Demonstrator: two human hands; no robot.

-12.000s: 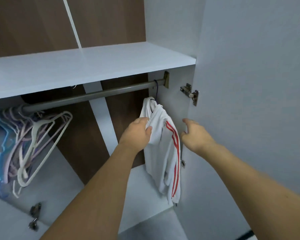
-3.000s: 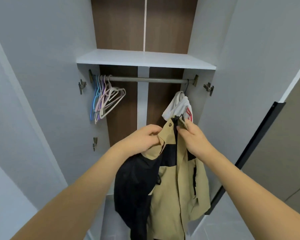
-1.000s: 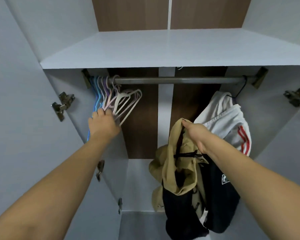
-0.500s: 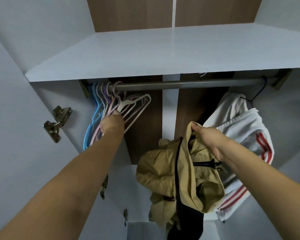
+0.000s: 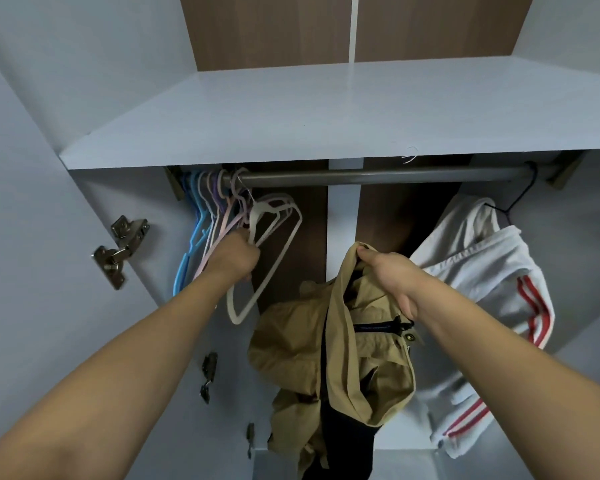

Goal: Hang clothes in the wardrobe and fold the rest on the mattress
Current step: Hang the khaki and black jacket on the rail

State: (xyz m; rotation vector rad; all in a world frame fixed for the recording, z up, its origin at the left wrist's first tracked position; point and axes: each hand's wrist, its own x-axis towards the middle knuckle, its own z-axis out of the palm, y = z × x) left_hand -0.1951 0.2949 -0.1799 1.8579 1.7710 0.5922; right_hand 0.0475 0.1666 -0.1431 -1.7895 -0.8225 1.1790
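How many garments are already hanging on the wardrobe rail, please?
1. A white garment with red stripes hangs at the rail's right end. The tan and black jacket is held in the right hand, not hung; the left hand grips a white hanger.

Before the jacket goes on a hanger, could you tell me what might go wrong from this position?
1. The left hand grips a white hanger whose hook sits among a tight bunch of coloured hangers on the rail; pulling it may snag or drag neighbours off.
2. The right hand holds the tan and black jacket by one edge only, so the bunched bulk could slip.
3. The jacket hangs close beside the white striped garment and might catch it.
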